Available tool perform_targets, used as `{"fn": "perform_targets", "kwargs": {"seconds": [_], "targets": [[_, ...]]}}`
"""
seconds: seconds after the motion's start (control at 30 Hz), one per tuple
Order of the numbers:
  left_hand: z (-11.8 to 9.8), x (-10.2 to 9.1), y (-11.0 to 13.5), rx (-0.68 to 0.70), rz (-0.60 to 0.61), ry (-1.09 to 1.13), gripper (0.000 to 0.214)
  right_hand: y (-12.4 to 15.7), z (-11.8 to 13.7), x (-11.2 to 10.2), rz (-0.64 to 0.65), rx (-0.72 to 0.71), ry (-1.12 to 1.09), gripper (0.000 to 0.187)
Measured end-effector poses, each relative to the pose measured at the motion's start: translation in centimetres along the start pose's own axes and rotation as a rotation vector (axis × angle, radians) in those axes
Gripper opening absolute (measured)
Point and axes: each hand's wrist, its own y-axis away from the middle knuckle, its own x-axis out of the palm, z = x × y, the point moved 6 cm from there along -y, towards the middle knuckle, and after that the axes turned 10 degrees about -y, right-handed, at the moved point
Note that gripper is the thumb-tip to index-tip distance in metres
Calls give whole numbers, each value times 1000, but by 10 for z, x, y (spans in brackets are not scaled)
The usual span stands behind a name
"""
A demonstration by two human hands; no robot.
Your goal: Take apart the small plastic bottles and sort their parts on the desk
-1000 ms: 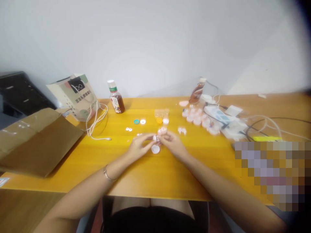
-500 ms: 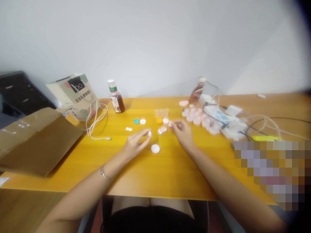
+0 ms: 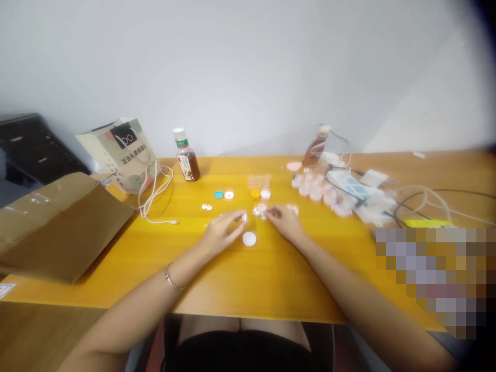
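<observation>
While pinching a small pale piece (image 3: 244, 217) in the left hand (image 3: 221, 230), hold steady; at its two o'clock, handle clustered pieces (image 3: 258, 210) lightly with the right hand (image 3: 287, 223); cannot confirm right grip.

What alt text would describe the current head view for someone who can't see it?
A person's left hand pinches a small pale piece above a yellow table, the right hand at a cluster of small pieces. A round white disc lies nearer the wearer; two bottles and a paper bag are farther back.

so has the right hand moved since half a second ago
Yes, leftward and down in the view: the right hand is now closer to the round white disc.
</observation>
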Motion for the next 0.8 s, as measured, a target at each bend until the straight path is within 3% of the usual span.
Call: {"fn": "perform_targets", "kwargs": {"seconds": [0.3,0.47,0.6,0.8], "targets": [[2,6,2,3,39,22,29,-5,-10,2,14,70,32,6],[2,7,3,-13,49,39,29,-4,-9,-1,-24,36,6,8],[3,10,4,-37,69,96,30,1,3,1,-44,-25,-75,16],[4,20,5,-131,164,217,31,20,36,12,85,-175,-212,20]]}}
